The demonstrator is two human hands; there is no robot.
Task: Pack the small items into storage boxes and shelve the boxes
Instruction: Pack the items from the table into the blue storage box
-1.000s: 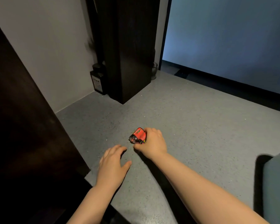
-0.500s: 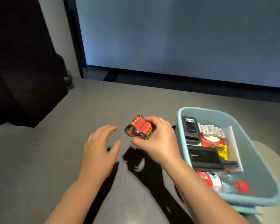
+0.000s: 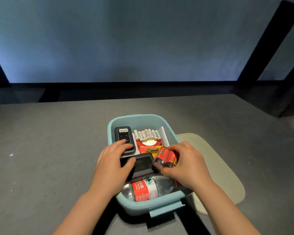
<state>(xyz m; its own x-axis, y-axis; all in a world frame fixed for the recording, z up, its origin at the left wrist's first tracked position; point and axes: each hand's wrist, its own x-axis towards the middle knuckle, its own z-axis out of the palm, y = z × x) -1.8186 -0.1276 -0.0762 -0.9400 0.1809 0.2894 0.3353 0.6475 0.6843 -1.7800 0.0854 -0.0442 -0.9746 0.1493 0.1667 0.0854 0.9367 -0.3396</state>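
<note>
The packing step is under way: the right hand (image 3: 187, 162) pinches a red pack of large batteries (image 3: 166, 157) just over the right side of the teal storage box (image 3: 143, 206), above its other contents. The left hand (image 3: 113, 164) lies with relaxed fingers on the black devices (image 3: 142, 164) at the box's left edge. Next, I'd judge, the pack needs a free gap near the water bottle (image 3: 146, 189) before release. Half a second ago both hands were left of the box, over the grey floor (image 3: 41, 158).
</note>
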